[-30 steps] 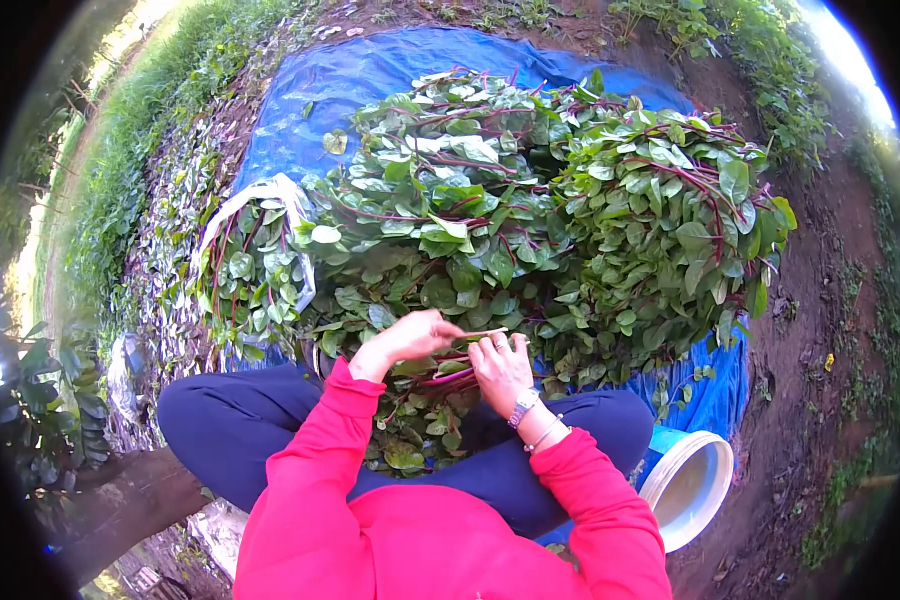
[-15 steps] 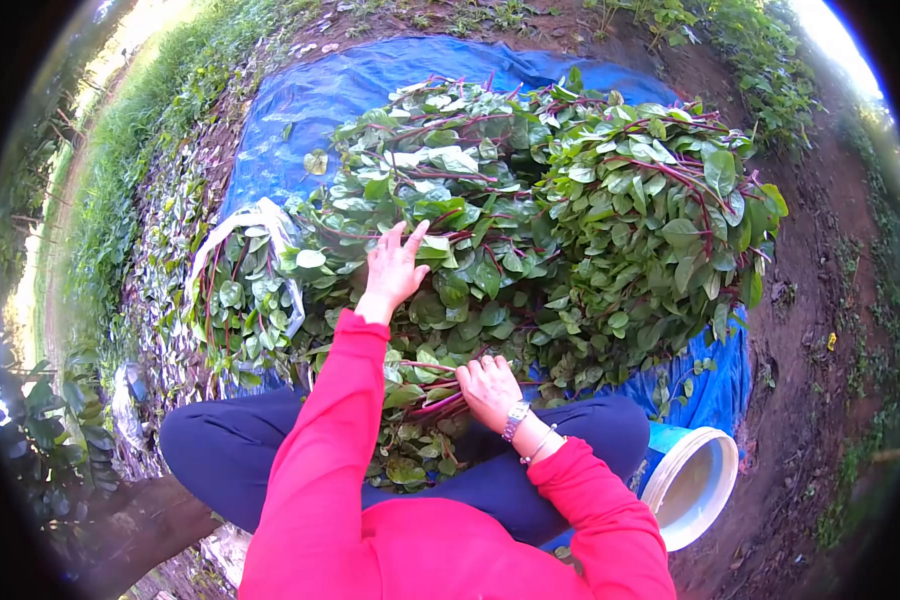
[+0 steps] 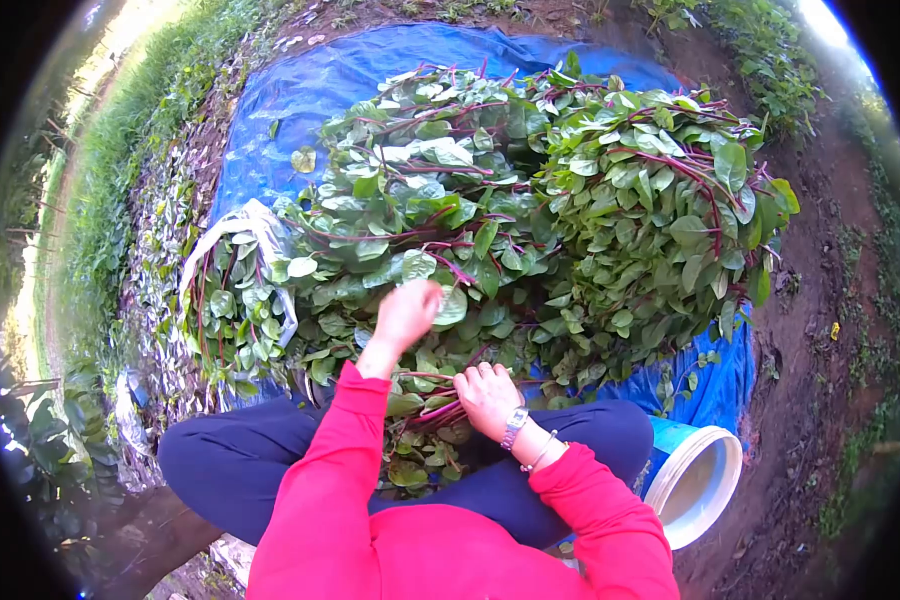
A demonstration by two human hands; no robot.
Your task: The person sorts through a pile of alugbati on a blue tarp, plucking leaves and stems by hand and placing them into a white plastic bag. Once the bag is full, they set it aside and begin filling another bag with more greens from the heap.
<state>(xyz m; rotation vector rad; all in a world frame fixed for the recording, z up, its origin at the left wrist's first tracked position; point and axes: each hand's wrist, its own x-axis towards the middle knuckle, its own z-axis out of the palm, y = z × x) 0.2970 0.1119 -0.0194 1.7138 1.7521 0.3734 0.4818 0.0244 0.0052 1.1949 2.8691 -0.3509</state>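
Observation:
A big heap of Malabar spinach point(image 3: 410, 190), green leaves on reddish-purple stems, lies before me. My left hand point(image 3: 407, 315) is closed at the near side of the heap, its fingers curled and slightly blurred. A leafy sprig point(image 3: 451, 306) shows right at those fingertips; the exact grip is partly hidden. Low over my lap, my right hand point(image 3: 487, 400) is wrapped round a bunch of Malabar spinach stems point(image 3: 432, 412). The stems of that bunch stick out to the left of the hand, with leaves hanging below.
A blue tarp point(image 3: 270, 130) lies under the heap. At the left, a white plastic strip point(image 3: 198, 262) loops round more greens. A second thick pile point(image 3: 660, 230) rises at the right. Beside my right knee a bucket point(image 3: 705, 480) lies on its side. Bare soil and grass surround the tarp.
My left hand has drawn back toward me from the heap, and its spread fingers have closed. My right hand stays on the bunch in nearly the same place.

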